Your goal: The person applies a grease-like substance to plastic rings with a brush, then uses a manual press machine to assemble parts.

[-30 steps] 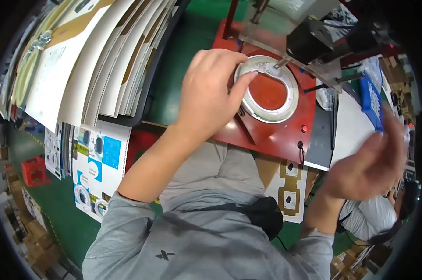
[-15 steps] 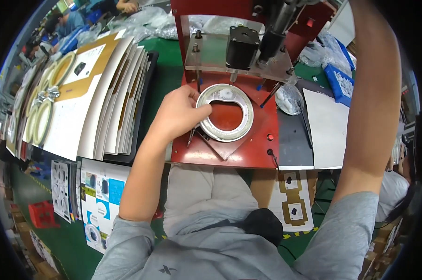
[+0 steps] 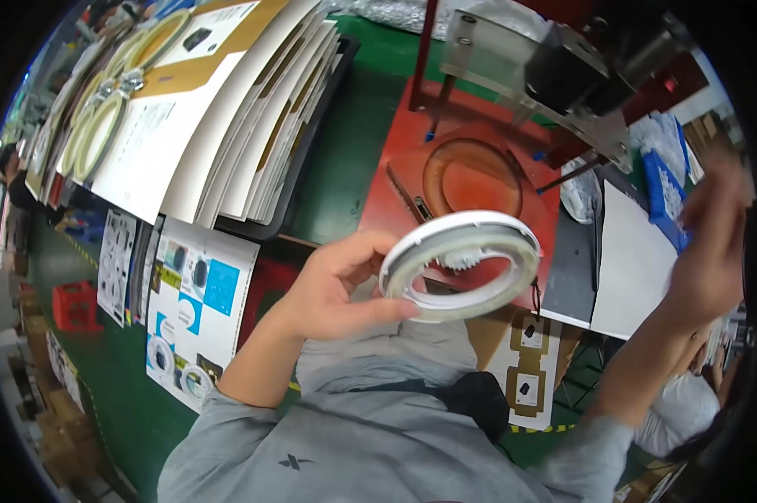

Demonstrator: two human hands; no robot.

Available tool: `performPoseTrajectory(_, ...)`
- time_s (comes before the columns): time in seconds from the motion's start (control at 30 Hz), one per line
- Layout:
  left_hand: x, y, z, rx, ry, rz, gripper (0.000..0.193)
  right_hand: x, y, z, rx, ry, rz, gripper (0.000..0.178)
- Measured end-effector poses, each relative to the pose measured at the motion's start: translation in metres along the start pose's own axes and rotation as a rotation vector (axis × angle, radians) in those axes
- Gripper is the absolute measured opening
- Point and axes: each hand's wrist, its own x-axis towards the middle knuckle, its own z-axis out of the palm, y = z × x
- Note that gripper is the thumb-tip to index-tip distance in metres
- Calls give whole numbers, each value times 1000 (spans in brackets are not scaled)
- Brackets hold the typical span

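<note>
My left hand (image 3: 332, 289) pinches the left side of a white plastic ring (image 3: 522, 267), thumb in front and fingers behind. The ring is tilted, raised off the machine and nearer to me, and small white teeth show inside its far rim. Beyond it, on the red machine base (image 3: 385, 197), lies a reddish-brown fixture with a round seat (image 3: 472, 178), with no ring in it. Out to the right, my right hand (image 3: 713, 230) is smeared by motion beside a blue tray (image 3: 665, 201); its fingers cannot be made out.
A clear plate (image 3: 491, 59) and a dark motor block (image 3: 567, 67) overhang the base. At left, stacked cardboard sheets (image 3: 165, 142) stand in a black tray (image 3: 315, 138), with pale tape rolls (image 3: 102, 134) on top. White paper (image 3: 634, 260) covers the bench at right.
My left hand has lifted the ring out of the fixture and brought it toward me, tilting it. My right hand has come down from above the machine on the right. The view has turned.
</note>
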Motion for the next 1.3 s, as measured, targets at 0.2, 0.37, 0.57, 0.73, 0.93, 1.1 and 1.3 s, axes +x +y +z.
performPoseTrajectory(0.2, 3, -30, 43, -279, 52, -83, 53, -159, -42, 35, 1047, -694, 621, 56)
performPoseTrajectory(0.37, 3, -40, 61, -69, -142, -204, 37, -204, 23, 29, 1307, -114, 1224, 43)
performPoseTrajectory(0.57, -46, -59, 31, 47, 10, -465, 15, -277, 292, -57, 1447, 30, 1272, 36)
performPoseTrajectory(0.73, -129, -61, -52, 308, 647, -546, 14, -306, 412, -77, 1229, 259, 1500, 55)
performPoseTrajectory(0.93, -307, -43, -144, 1367, 1390, -850, 39, -256, 292, -43, 1257, 74, 1225, 43)
performPoseTrajectory(1.1, -388, -35, -108, 1293, 1494, -1641, 76, -205, 113, 6, 1004, 13, 942, 27)
performPoseTrajectory(1.3, -430, -74, -82, 1222, 1375, -1684, 69, -201, 15, 44, 1302, -783, 832, 30)
